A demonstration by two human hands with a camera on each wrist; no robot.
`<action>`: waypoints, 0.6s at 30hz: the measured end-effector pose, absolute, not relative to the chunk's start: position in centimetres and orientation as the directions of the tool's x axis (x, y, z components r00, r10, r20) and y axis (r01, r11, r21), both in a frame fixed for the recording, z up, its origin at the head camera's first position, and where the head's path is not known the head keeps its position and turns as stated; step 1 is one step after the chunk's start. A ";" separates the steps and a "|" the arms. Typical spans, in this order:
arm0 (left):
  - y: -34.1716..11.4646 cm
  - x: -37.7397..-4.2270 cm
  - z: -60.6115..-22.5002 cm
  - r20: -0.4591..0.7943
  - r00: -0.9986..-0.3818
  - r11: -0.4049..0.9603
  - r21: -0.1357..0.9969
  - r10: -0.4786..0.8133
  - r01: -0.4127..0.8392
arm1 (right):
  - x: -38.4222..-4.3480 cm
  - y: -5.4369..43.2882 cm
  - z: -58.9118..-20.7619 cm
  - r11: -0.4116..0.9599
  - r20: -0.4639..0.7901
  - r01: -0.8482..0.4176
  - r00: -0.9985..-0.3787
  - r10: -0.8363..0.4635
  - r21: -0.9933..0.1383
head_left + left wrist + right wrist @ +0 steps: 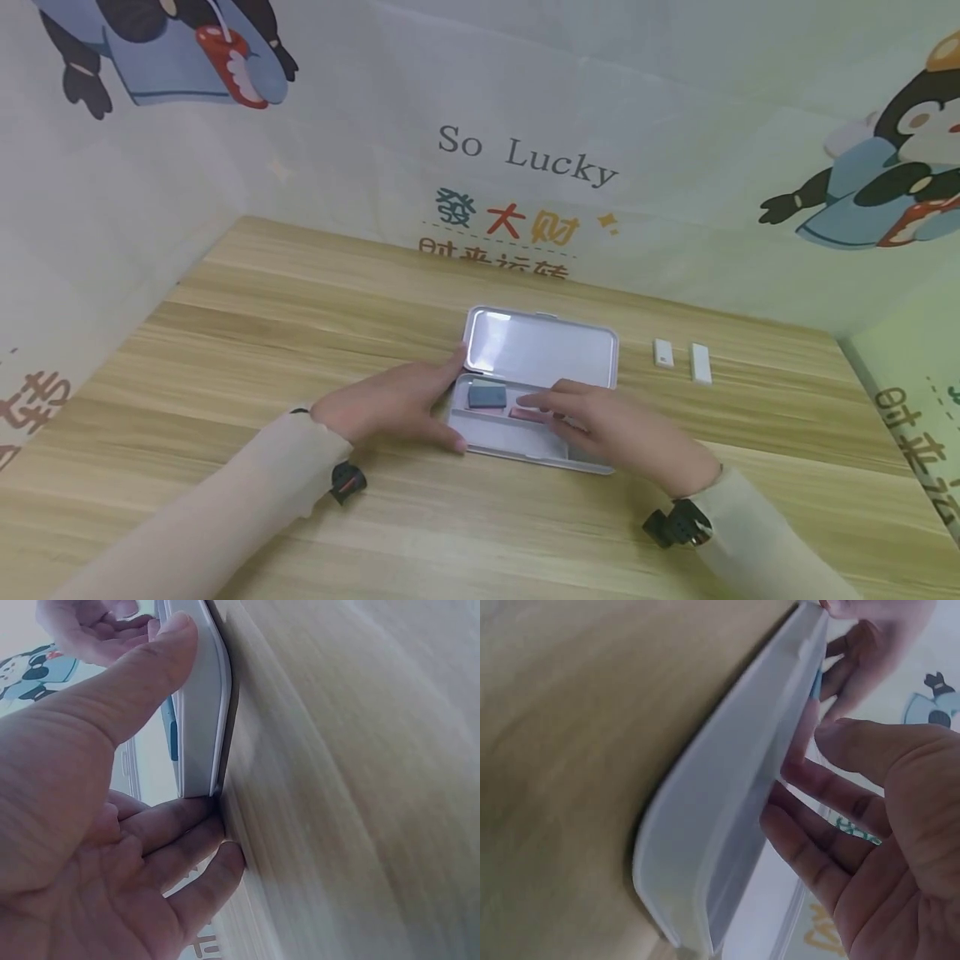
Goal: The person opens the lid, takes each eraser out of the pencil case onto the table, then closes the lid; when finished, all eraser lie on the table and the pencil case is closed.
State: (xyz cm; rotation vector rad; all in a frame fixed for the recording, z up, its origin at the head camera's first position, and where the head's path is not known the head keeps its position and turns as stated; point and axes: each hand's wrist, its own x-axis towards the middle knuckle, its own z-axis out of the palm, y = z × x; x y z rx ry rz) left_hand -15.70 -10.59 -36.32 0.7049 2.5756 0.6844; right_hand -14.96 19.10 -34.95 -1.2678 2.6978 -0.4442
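Note:
A white pencil case [510,436] lies on the table with its lid [543,346] raised at the back. My left hand [401,404] grips the case's left end, thumb at the front corner and fingers behind. In the left wrist view, that thumb [169,656] presses the case's side wall. A dark blue eraser [487,397] sits in the upper left compartment, over a pinkish piece. My right hand [611,421] reaches into the case and pinches a pink eraser [527,414] at the compartment. In the right wrist view, the pink eraser [805,731] shows beside the thumb and forefinger.
Two small white blocks, one shorter [663,352] and one longer [701,363], lie on the wooden table [322,308] right of the case. A printed cloth [360,150] hangs behind the table's back edge. The raised lid stands behind the compartments.

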 end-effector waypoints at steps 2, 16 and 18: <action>-10.6 -15.7 -36.3 -0.233 -0.800 0.759 0.536 0.553 0.369 | -14.9 18.9 -35.2 0.597 0.006 -0.743 -0.628 -0.778 -0.304; -10.5 -15.6 -36.0 -0.230 -0.795 0.760 0.524 0.561 0.384 | -14.5 17.8 -35.6 0.618 0.002 -0.766 -0.628 -0.778 -0.177; -10.5 -15.6 -35.9 -0.233 -0.796 0.760 0.528 0.559 0.379 | -14.6 17.7 -35.7 0.615 0.003 -0.770 -0.625 -0.781 -0.170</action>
